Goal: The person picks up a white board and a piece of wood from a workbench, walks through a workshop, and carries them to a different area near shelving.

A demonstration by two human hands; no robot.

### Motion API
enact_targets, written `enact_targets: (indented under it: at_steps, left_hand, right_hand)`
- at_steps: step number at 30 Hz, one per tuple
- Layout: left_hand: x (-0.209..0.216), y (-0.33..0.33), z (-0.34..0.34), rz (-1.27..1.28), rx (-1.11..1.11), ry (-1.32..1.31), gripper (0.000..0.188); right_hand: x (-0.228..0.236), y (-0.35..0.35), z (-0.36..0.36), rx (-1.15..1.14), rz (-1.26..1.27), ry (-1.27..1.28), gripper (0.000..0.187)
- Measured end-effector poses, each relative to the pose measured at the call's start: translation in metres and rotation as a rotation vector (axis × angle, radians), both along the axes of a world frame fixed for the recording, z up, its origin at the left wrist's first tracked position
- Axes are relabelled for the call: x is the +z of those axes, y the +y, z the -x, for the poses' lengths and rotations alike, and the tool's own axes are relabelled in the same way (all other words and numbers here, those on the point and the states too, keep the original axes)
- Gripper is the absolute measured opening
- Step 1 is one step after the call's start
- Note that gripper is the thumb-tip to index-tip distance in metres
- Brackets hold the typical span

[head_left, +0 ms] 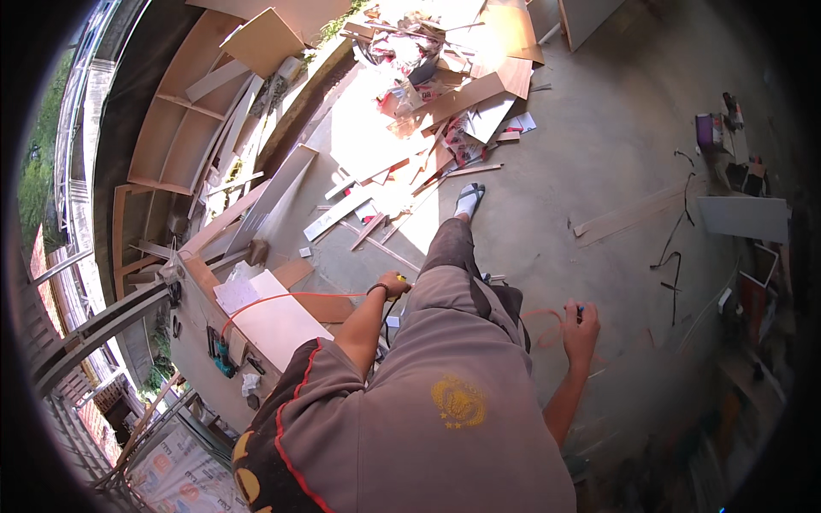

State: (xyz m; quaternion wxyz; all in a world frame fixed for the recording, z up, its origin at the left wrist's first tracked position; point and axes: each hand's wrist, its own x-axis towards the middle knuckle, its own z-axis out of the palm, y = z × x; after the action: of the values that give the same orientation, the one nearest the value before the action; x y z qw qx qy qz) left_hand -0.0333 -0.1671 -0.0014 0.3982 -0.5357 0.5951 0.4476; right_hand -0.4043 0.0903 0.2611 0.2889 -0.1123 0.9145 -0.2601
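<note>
Wooden shelving (192, 106) stands beside boards (242, 117), left hand (389, 283) clasping a yellow object (402, 278), right hand (581, 330) a dark piece (580, 309).

A smooth grey concrete floor (611, 128) spreads across the middle and right, whitened by a patch of strong sunlight (349, 132) toward the top. An open-fronted wooden shelving unit (165, 128) is at upper left, with a metal beam (103, 327) below and greenery (38, 158) beyond. The lower right lies in dim shadow.

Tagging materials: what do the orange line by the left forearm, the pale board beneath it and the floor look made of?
Orange line: probably smooth plastic or rubber, bending evenly. Pale board: perhaps matte wood-based panel, flat, straight-edged. Floor: likely concrete, dull, mottled grey.
</note>
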Motion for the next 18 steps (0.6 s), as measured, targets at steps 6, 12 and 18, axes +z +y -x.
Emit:
enact_targets:
  at_steps: [6, 12, 18]
  left_hand:
    - [0.018, -0.115, 0.101, 0.046, -0.028, 0.109, 0.053]
    - [0.022, -0.221, 0.192, 0.205, -0.078, 0.221, 0.043]
    - [0.04, -0.234, 0.192, 0.109, -0.209, -0.151, 0.057]
  right_hand:
    - [-0.015, -0.063, 0.005, 0.136, 0.087, 0.014, 0.025]
    - [-0.018, -0.074, 0.002, 0.059, 0.065, -0.05, 0.026]
    - [-0.016, -0.061, 0.0, -0.12, 0.015, -0.116, 0.027]
